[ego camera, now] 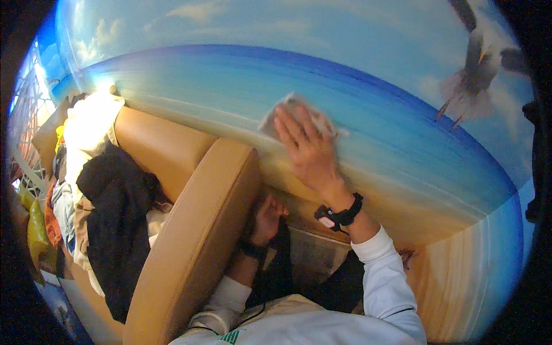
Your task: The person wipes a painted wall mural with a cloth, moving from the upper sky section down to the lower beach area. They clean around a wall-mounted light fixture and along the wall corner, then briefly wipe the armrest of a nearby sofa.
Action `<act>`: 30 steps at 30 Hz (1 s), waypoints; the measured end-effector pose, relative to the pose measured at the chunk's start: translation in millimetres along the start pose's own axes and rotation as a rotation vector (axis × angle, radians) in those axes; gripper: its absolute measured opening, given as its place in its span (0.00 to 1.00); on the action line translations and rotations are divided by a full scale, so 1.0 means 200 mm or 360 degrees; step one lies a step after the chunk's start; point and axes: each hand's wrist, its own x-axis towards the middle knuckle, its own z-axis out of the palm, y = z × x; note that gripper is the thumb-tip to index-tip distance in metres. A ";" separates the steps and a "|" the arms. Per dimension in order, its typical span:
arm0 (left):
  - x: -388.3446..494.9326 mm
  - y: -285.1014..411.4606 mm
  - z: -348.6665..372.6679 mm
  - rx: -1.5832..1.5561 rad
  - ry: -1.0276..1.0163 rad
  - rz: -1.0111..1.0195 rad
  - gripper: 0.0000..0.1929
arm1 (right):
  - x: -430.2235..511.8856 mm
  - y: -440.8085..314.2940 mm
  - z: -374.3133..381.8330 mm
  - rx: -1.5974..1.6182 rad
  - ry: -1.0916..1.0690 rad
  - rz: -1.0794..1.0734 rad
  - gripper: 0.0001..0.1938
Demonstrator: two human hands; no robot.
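My right hand [312,159] presses a pale, crumpled cloth [271,123] against a wall painted with a beach scene [207,77]. Its fingers lie spread over the cloth, near the painted shoreline. Lower down, in shadow, my left hand [267,220] is between the sofa's tan armrest [194,224] and the wall. The left fingers look loosely curled, and no held object shows there; the shadow hides the detail. Both wrists wear dark bands.
Left of the armrest, the tan sofa backrest [159,133] runs along the wall. A black garment [116,224] and other piled clothes [64,211] cover the seat. White netting [28,129] hangs at the far left. The wall meets a corner [457,233] at the right.
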 end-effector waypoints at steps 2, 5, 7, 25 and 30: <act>0.05 0.01 0.11 -0.0134 -0.0061 0.0055 0.16 | 0.11 0.03 -0.04 -0.0049 0.0068 0.0066 0.31; 0.09 0.02 0.20 -0.0186 -0.0018 0.0108 0.15 | 0.18 0.01 0.00 -0.0055 0.0035 0.0003 0.32; 0.08 0.04 0.20 -0.0123 0.0040 0.0108 0.14 | 0.13 -0.03 0.07 -0.0013 -0.0103 -0.0123 0.32; 0.14 0.07 0.42 0.0749 0.0112 0.0381 0.14 | 0.07 0.13 -0.16 0.0104 0.0087 0.0179 0.31; 0.18 0.09 0.58 0.1128 0.0182 0.0537 0.14 | -0.05 0.19 -0.22 -0.0131 0.0255 0.0558 0.29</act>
